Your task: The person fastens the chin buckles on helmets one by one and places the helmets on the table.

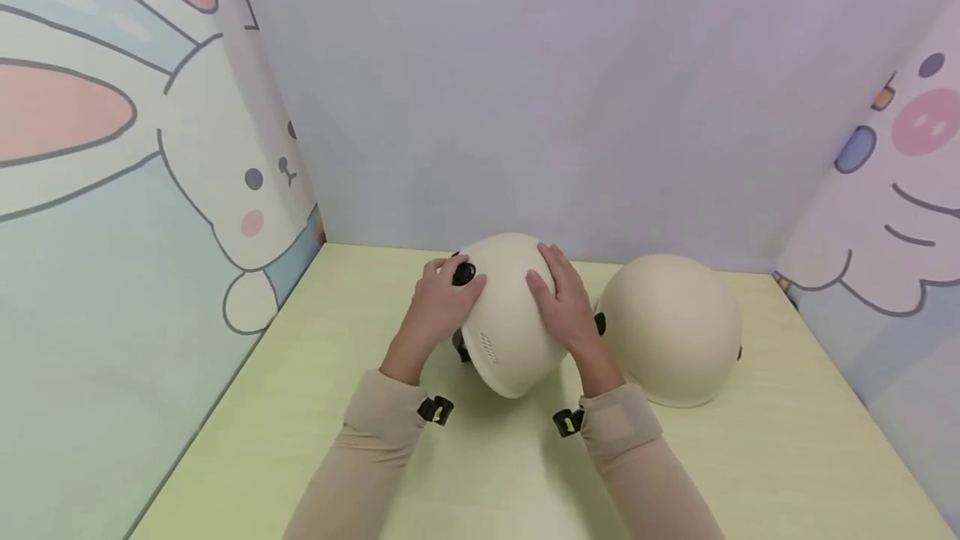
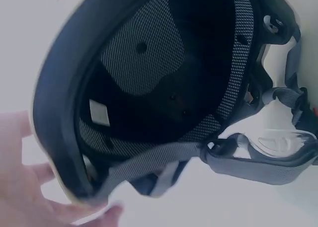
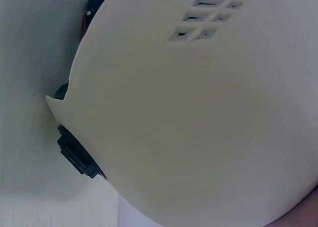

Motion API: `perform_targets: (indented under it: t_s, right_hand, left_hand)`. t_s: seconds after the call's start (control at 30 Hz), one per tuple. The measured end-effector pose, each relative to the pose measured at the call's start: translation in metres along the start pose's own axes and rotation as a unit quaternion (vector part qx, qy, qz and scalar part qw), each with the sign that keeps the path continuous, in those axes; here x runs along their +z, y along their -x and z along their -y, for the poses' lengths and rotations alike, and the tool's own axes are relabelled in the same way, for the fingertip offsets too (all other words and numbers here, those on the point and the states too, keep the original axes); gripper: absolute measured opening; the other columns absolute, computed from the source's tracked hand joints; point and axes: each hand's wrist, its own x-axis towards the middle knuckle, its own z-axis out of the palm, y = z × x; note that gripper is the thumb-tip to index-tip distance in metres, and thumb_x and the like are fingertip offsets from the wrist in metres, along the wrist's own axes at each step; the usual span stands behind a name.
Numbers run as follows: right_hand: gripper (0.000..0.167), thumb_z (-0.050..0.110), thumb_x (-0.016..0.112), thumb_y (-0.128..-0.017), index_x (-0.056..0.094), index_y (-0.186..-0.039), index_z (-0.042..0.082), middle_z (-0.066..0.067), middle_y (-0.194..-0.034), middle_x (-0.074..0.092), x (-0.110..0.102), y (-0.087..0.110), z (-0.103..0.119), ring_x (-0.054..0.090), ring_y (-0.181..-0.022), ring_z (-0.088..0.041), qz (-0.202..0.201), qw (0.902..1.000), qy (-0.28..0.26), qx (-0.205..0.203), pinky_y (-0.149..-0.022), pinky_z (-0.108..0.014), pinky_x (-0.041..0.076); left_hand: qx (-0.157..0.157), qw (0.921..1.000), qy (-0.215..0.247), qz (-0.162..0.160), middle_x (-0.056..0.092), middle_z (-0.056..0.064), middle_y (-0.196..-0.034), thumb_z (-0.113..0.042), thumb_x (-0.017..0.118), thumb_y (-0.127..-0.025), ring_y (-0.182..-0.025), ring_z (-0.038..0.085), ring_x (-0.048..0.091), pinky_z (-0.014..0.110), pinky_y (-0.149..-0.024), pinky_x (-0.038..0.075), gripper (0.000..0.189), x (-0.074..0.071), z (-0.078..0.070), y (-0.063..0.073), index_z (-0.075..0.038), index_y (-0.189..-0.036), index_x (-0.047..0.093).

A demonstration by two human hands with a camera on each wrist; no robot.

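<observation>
A cream helmet (image 1: pixel 512 315) is tilted on its side between the two hands, its opening facing left. My left hand (image 1: pixel 437 307) grips its rim beside a round black knob (image 1: pixel 464 274), the thumb on the outer shell. In the left wrist view the black padded lining (image 2: pixel 144 73) and a grey chin strap (image 2: pixel 154 160) show inside. My right hand (image 1: pixel 566 307) rests on the crown with its fingers extended along the shell. The right wrist view is filled by the smooth shell (image 3: pixel 189 117), with vent slots (image 3: pixel 206 16) near its top.
A second cream helmet (image 1: pixel 671 327) sits dome up on the pale yellow table (image 1: pixel 780 448), close beside my right hand and wrist. A grey-lilac wall panel (image 1: pixel 525 107) stands behind, and cartoon-printed panels (image 1: pixel 135 290) flank both sides.
</observation>
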Motion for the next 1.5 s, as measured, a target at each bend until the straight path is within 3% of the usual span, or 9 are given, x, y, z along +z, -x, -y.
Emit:
perform_targets:
  t_s: [0.1,0.2,0.33,0.63,0.93,1.2,1.37,1.5]
  right_hand:
    - [0.057,0.038,0.047,-0.102,0.035,-0.153,0.013,-0.012,-0.158,0.025,0.001,0.000,-0.002,0.020,-0.143,-0.033,-0.001,1.0000,0.004,-0.002,-0.108,-0.060,0.019]
    - [0.057,0.037,0.046,-0.103,0.034,-0.153,0.012,-0.013,-0.158,0.024,0.003,0.001,-0.005,0.020,-0.143,-0.033,-0.002,1.0000,0.005,-0.005,-0.108,-0.060,0.019]
    - [0.055,0.034,0.044,-0.104,0.035,-0.152,0.010,-0.016,-0.157,0.025,0.001,0.003,-0.009,0.021,-0.143,-0.033,-0.011,0.9999,-0.006,0.000,-0.109,-0.058,0.018]
    - [0.055,0.035,0.038,-0.106,0.031,-0.153,0.008,-0.014,-0.157,0.024,0.001,0.008,-0.021,0.019,-0.143,-0.032,-0.021,0.9977,-0.049,0.041,-0.112,-0.053,0.016]
    - [0.055,0.037,0.035,-0.107,0.030,-0.153,0.008,-0.012,-0.157,0.025,0.009,0.015,-0.033,0.021,-0.142,-0.032,-0.044,0.9877,-0.132,0.071,-0.110,-0.056,0.017]
    - [0.055,0.035,0.038,-0.106,0.030,-0.154,0.010,-0.012,-0.156,0.028,0.023,0.016,-0.038,0.026,-0.140,-0.033,-0.055,0.9772,-0.178,0.101,-0.109,-0.056,0.020]
    - [0.057,0.036,0.037,-0.106,0.022,-0.157,0.015,-0.013,-0.157,0.023,0.032,0.018,-0.043,0.027,-0.138,-0.037,-0.043,0.9640,-0.218,0.147,-0.107,-0.060,0.023]
    - [0.058,0.040,0.037,-0.105,0.021,-0.157,0.018,-0.011,-0.158,0.022,0.038,0.016,-0.043,0.026,-0.139,-0.038,-0.037,0.9654,-0.214,0.144,-0.106,-0.062,0.023]
  left_hand:
    - [0.001,0.9977,-0.066,-0.012,0.029,0.017,-0.152,-0.049,0.047,-0.099,-0.136,0.039,0.027,0.060,-0.103,0.023,0.062,0.007,-0.013,0.000,-0.009,-0.146,0.042]
    - [0.035,0.9923,-0.116,-0.025,0.031,0.020,-0.151,-0.047,0.043,-0.101,-0.138,0.037,0.023,0.059,-0.104,0.019,0.063,0.017,-0.020,0.001,-0.003,-0.146,0.039]
    - [0.061,0.9826,-0.171,-0.041,0.029,0.022,-0.150,-0.053,0.041,-0.101,-0.137,0.039,0.023,0.060,-0.103,0.019,0.068,0.029,-0.023,0.001,-0.006,-0.150,0.035]
    - [0.076,0.9697,-0.224,-0.061,0.033,0.020,-0.148,-0.058,0.042,-0.098,-0.133,0.042,0.027,0.059,-0.102,0.023,0.070,0.036,-0.026,0.002,-0.012,-0.151,0.037]
    - [0.078,0.9711,-0.212,-0.076,0.034,0.017,-0.151,-0.055,0.042,-0.099,-0.134,0.045,0.027,0.061,-0.102,0.022,0.069,0.036,-0.018,0.003,-0.009,-0.151,0.036]
    - [0.076,0.9760,-0.178,-0.100,0.034,0.022,-0.148,-0.049,0.045,-0.100,-0.131,0.049,0.028,0.060,-0.104,0.022,0.065,0.035,0.000,0.009,-0.005,-0.148,0.036]
    - [0.061,0.9826,-0.144,-0.101,0.030,0.023,-0.149,-0.046,0.045,-0.101,-0.132,0.048,0.026,0.063,-0.103,0.021,0.066,0.033,0.011,0.013,-0.004,-0.150,0.032]
    - [0.039,0.9869,-0.124,-0.096,0.025,0.022,-0.151,-0.050,0.046,-0.099,-0.134,0.046,0.023,0.062,-0.103,0.020,0.071,0.032,0.018,0.015,-0.007,-0.153,0.027]
